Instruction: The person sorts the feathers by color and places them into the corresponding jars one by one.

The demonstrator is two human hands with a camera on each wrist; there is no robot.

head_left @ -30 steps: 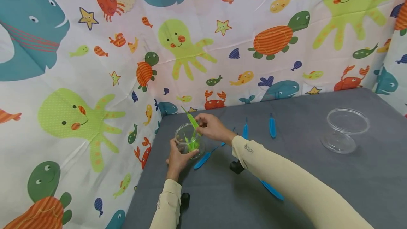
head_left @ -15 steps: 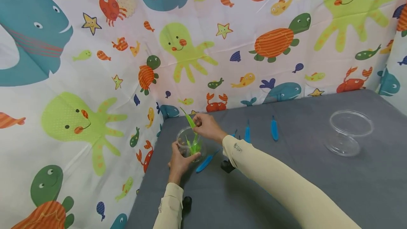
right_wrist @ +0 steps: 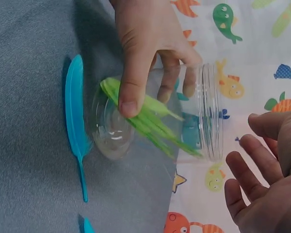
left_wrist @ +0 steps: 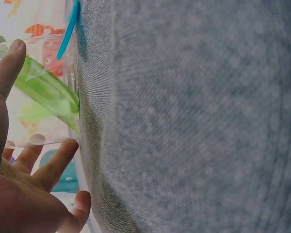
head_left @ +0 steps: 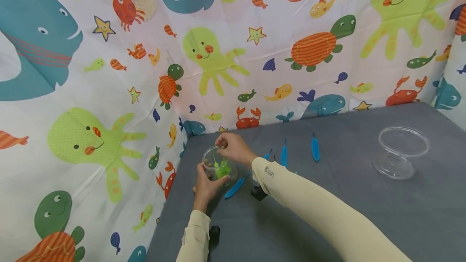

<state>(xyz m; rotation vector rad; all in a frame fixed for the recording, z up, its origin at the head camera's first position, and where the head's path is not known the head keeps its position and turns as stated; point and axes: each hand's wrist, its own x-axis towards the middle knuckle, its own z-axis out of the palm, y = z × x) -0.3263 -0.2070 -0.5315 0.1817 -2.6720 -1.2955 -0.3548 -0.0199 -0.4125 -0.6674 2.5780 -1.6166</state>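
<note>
My left hand [head_left: 206, 185] grips the side of a clear jar [right_wrist: 211, 111], thumb on one side and fingers on the other. Several green feathers [right_wrist: 140, 121] lean inside the jar, quills toward its open mouth. In the right wrist view the left thumb covers part of them. My right hand [head_left: 236, 148] hovers at the jar's rim, its fingers loosely bent and holding nothing. Beside the jar a blue feather [head_left: 236, 188] lies flat on the grey cloth.
More blue feathers lie farther right, among them one feather [head_left: 284, 155] near the right forearm and another feather [head_left: 315, 148] behind it. A second clear container [head_left: 395, 169] stands at the right. A sea-animal curtain [head_left: 233, 23] rises behind the grey table [head_left: 349, 197].
The green feather that my right hand pinched over the jar has gone down into it, and the right fingers have let go. My left hand keeps its grip on the jar.
</note>
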